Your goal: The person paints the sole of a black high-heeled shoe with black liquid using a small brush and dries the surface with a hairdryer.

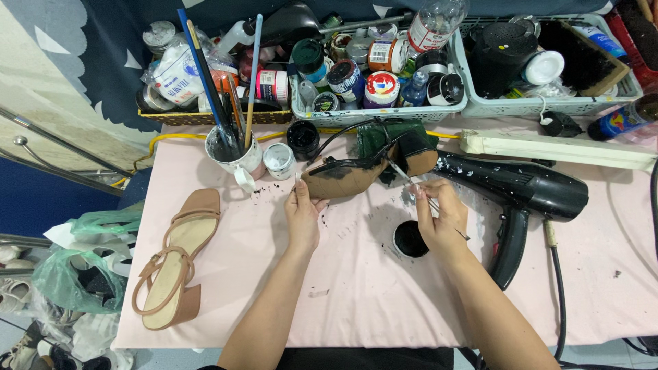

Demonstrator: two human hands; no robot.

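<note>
Far left of the tabletop, near its left edge, a tan strappy block-heel sandal lies on the pink cover, unpainted and well apart from the work. Behind it, toward the back edge, a white mug of brushes stands beside a small white paint pot and a black-lidded jar; dark flecks dot the cover around them.

Now the left hand: fingers closed on the toe end of the heeled sandal being painted, holding it sole-up and tilted above the middle of the tabletop. Only the toe is gripped, so the shoe could swing if pressure comes from the side.

Just right of it, the right hand pinches a thin paintbrush, the tip touching the sandal near the heel block. The sole is partly black, partly bare tan; a slip of the bristles could, I'd judge, carry black onto a part meant to stay clean.

Directly under that wrist sits an open tin of black paint, right beside the forearm. That looks the likeliest trouble: a dropped elbow could tip it over the pink cover.

Further right, a black hair dryer lies on its side, already speckled white, its cord running off the front edge, where it might snag an arm.
</note>
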